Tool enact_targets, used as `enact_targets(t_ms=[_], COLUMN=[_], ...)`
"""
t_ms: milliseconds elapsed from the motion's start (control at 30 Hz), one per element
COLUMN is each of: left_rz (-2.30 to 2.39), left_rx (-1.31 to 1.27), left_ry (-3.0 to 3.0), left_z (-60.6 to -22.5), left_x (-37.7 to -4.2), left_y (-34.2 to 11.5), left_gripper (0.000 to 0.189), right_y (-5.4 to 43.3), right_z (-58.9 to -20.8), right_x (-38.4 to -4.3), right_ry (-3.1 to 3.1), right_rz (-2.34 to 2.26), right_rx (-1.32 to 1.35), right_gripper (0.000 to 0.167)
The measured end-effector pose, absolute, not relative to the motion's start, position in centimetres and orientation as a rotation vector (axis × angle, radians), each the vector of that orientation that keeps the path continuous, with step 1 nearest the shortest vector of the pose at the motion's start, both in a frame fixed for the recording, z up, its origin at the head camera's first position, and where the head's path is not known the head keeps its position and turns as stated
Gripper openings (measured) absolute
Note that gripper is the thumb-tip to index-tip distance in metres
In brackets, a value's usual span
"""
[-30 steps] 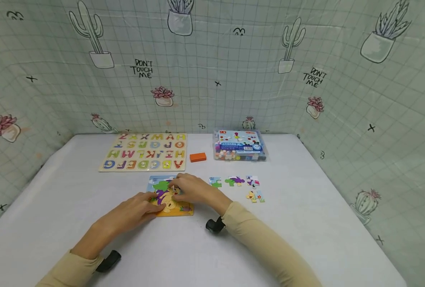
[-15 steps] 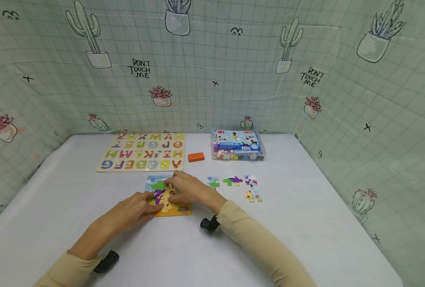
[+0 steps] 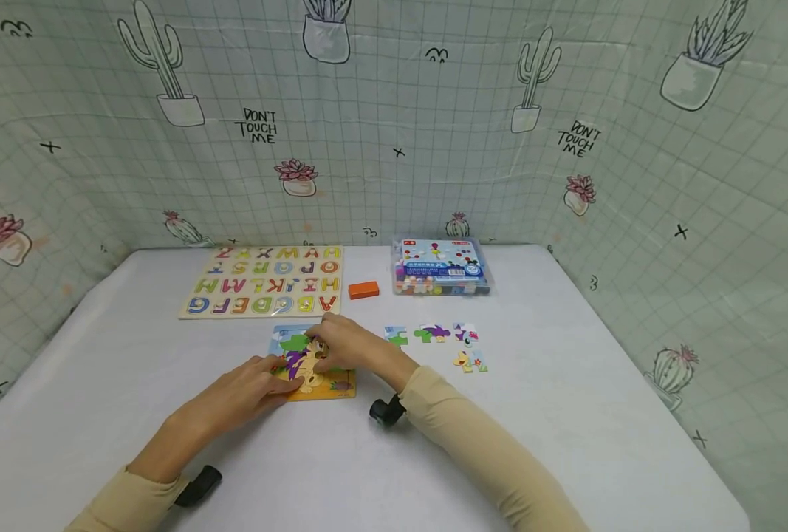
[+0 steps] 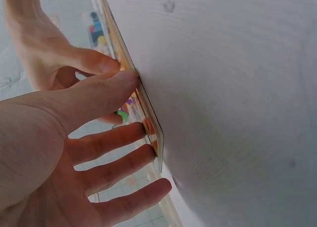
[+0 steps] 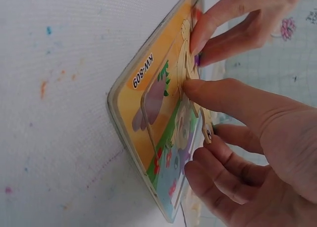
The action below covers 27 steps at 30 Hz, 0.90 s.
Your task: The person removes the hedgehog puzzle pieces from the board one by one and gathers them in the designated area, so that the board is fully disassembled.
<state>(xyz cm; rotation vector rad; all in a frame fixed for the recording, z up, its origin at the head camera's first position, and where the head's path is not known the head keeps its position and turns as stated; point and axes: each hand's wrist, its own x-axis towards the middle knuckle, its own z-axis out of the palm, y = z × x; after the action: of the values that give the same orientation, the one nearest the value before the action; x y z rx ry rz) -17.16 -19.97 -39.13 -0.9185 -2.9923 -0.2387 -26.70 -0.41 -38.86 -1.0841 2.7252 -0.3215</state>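
Note:
A jigsaw board (image 3: 340, 393) with an orange front and a cartoon picture lies on the table. My left hand (image 3: 246, 389) rests at its left side, thumb down at the near part and fingers fairly straight at the edge, as the left wrist view shows. From the right, my right hand (image 3: 355, 346) reaches over the board. Its thumb and fingers pinch a cream-coloured puzzle piece (image 5: 208, 134) that stands tilted up from the board in the right wrist view. Under it, part of the board's printed base (image 5: 183, 130) shows. The right hand hides the board's upper right in the head view.
Several loose puzzle pieces (image 3: 433, 333) lie to the right of the board. Behind stand a wooden alphabet board (image 3: 187, 312), an orange block (image 3: 363, 290) and a clear box (image 3: 442, 267) of coloured parts. A printed curtain (image 3: 394, 111) closes off the table's back and sides.
The camera view has shifted slightly. Both hands stay at the board; the right hand's fingers have moved only a little over the cream-coloured piece.

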Motion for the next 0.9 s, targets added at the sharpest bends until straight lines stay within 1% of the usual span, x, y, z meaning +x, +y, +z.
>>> enact_targets(t_ms=[567,733,900], left_rz=[-0.231,-0.233,-0.23], left_rx=[-0.912,-0.903,-0.903], left_ry=[-2.995,-3.009,-3.002], left_z=[-39.2,-39.1,-39.0], left_x=[-17.1,-17.2,-17.1], left_y=[-19.9,-19.8,-19.8], left_gripper=[0.03,0.03,0.03], right_y=[0.0,1.4,3.9], right_z=[-39.1,-38.8,-38.5], right_x=[-26.8,-26.8,-26.8], right_ry=[2.742,2.752,2.745], right_rz=[-0.327,-0.394,-0.448], right_rx=[-1.107,-1.085,-1.036], right_gripper=[0.058,0.055,0.057])
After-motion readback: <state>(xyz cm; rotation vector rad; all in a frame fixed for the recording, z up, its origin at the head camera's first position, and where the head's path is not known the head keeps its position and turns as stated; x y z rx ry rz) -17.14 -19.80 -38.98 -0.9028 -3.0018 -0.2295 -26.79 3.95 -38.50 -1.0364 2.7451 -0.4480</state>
